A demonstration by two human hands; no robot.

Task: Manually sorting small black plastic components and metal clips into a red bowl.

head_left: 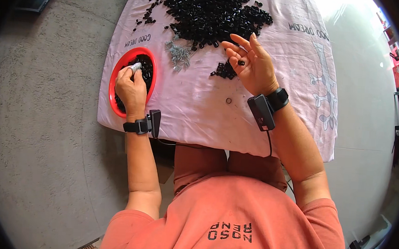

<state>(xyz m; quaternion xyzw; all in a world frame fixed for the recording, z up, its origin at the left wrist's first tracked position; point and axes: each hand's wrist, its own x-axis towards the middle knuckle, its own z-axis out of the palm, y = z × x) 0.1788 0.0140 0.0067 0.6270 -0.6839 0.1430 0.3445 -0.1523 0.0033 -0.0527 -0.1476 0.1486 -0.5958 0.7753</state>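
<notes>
While the right hand (255,69) turns palm up with its fingers loosely spread, I see one small black piece (241,62) resting at the finger bases, ungripped; at the left hand (130,91) the fingertips come together around a silvery-grey bit (136,67), and I cannot tell whether they pinch it or wear it. As I judge it, tilting the upturned palm could drop the piece into the small black cluster (225,71) just below those fingers, and a bump from the left wrist could tip the red bowl (154,75) under its fingers. Beyond the right fingertips the big black heap (212,12) crowds close; to their left lie tangled silvery pins (179,54). Nearer the body than both, folds in the pink cloth (186,109) and a trailing cable (270,143) could obstruct sliding.
</notes>
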